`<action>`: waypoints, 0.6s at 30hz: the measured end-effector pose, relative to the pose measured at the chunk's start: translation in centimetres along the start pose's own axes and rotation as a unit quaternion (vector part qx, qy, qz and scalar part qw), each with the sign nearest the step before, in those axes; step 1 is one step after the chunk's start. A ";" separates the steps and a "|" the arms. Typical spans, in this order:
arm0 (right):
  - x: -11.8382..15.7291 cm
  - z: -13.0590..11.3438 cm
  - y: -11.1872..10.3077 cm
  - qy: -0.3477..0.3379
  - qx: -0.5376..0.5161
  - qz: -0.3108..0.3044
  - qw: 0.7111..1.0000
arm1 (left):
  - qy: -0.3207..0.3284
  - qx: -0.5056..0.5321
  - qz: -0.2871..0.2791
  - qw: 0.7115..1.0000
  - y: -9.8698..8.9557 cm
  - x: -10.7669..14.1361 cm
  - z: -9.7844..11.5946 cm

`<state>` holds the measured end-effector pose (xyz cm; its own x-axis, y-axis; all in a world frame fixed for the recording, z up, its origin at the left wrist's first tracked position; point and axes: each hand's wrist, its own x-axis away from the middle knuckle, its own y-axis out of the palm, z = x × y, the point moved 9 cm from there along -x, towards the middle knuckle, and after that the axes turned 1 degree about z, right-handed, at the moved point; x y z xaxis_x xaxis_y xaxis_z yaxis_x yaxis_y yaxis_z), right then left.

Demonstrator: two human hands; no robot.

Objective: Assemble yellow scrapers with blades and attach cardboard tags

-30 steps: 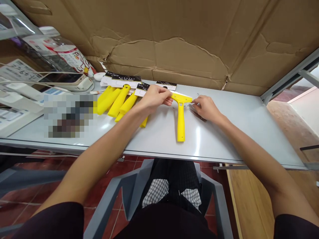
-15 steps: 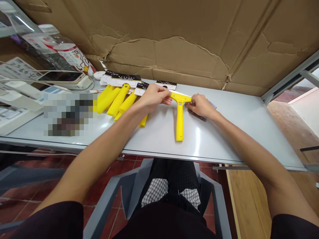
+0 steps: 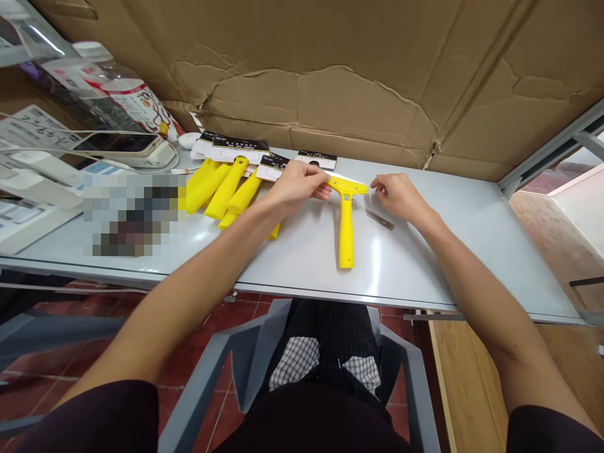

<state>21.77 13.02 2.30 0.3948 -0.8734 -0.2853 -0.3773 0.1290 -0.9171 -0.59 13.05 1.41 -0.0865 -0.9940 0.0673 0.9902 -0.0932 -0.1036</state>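
A yellow scraper (image 3: 346,229) with a T-shaped head lies in front of me, its handle pointing toward me. My left hand (image 3: 302,187) pinches the left end of its head between thumb and fingers. Just off the head's right end is my right hand (image 3: 399,196), its fingers curled and closed together, apart from the scraper. Whatever may be in those fingertips is too small to make out. A thin metal strip like a blade (image 3: 381,220) lies on the table between the handle and my right hand.
Several yellow handles (image 3: 229,189) with black-and-white cards (image 3: 240,150) lie left of my left hand. Another card (image 3: 317,160) is behind it. Farther left are a phone (image 3: 120,145), a bottle (image 3: 134,100) and a blurred patch. Cardboard (image 3: 306,100) walls the table's back edge.
My right hand has drawn away to the right from the scraper head's right end, uncovering more of the metal strip. My left hand keeps its pinch on the scraper.
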 end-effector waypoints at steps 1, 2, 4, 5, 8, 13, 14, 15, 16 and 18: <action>0.1 0.3 -0.8 0.005 -0.011 0.016 1.000 | -0.005 0.003 0.001 1.000 0.2 0.1 -0.2; 0.2 0.6 -1.6 0.011 -0.025 0.032 0.999 | -0.011 0.006 0.001 1.000 0.4 0.2 -0.4; 0.4 0.8 -2.8 0.020 -0.064 0.061 0.996 | -0.019 0.014 0.001 1.000 0.9 0.4 -0.8; 0.5 0.7 -3.3 0.024 -0.092 0.074 0.993 | -0.018 0.018 0.002 1.000 1.1 0.5 -0.9; 0.6 -0.6 -3.7 0.042 -0.191 0.111 0.974 | -0.007 0.029 0.011 0.999 1.4 0.7 -0.9; 0.6 -4.9 -2.5 0.005 -0.229 0.131 0.965 | 0.013 0.040 0.013 0.999 1.9 1.2 -0.6; 0.6 -5.5 -2.3 0.000 -0.224 0.134 0.965 | 0.017 0.043 0.012 0.999 1.9 1.3 -0.5; 0.6 -5.8 -2.2 -0.001 -0.216 0.136 0.967 | 0.020 0.045 0.011 0.999 2.0 1.3 -0.5; 0.6 -6.0 -2.0 0.003 -0.205 0.137 0.969 | 0.022 0.046 0.011 0.999 2.1 1.4 -0.5; 0.5 -6.1 -1.6 0.012 -0.185 0.132 0.974 | 0.027 0.044 0.008 0.999 2.1 1.5 -0.5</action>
<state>17.53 9.52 5.34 0.2252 -0.8437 -0.4873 -0.7410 0.1764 -0.6479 1.34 11.36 0.78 -0.0733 -0.9972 0.0120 0.9972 -0.0735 -0.0162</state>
